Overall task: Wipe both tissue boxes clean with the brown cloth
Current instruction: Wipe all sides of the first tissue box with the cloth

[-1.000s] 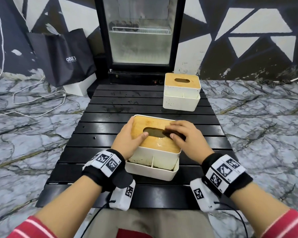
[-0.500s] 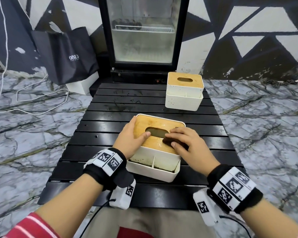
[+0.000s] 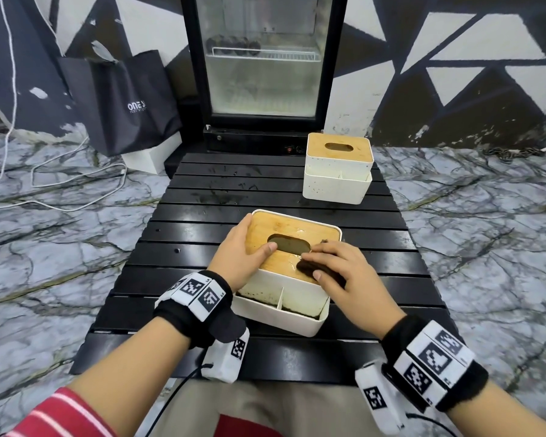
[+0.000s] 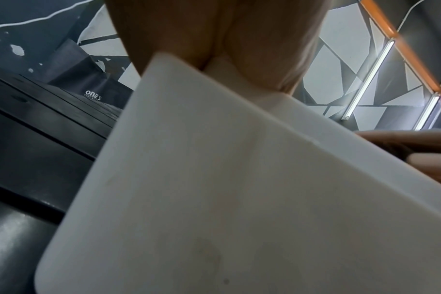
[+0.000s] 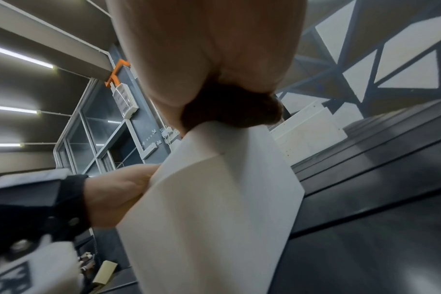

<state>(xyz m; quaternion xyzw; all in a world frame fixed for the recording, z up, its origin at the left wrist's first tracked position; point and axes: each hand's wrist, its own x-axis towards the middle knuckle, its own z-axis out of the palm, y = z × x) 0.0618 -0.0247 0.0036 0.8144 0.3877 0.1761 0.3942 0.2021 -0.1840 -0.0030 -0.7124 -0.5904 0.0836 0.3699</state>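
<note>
— Black slatted table (image 3: 202,216) on a marbled floor, with a glass-door fridge (image 3: 262,58) behind its far edge. Where are the boxes?

— One white tissue box with a bamboo lid and an oval slot (image 3: 292,244) sits near the middle of the table, towards the near edge. A second white tissue box with a bamboo lid (image 3: 338,171) stands at the far right corner, well apart from the first and untouched.

— What is the left hand (image 3: 243,257) doing?

— It grips the left side of the nearer box; its fingers run along that side and the thumb lies across the lid, its tip at the slot's left end.

— And the right hand (image 3: 338,269)?

— It presses a dark brown cloth (image 3: 309,266) onto the lid's near right part, beside the slot. The fingers are bent over the cloth, close together, with the thumb tucked at its near side. From the right wrist view the cloth (image 5: 229,107) bunches under the palm at the box's top edge.

— Anything else about?

— A black paper bag (image 3: 130,99) stands on the floor off the far left corner.
</note>
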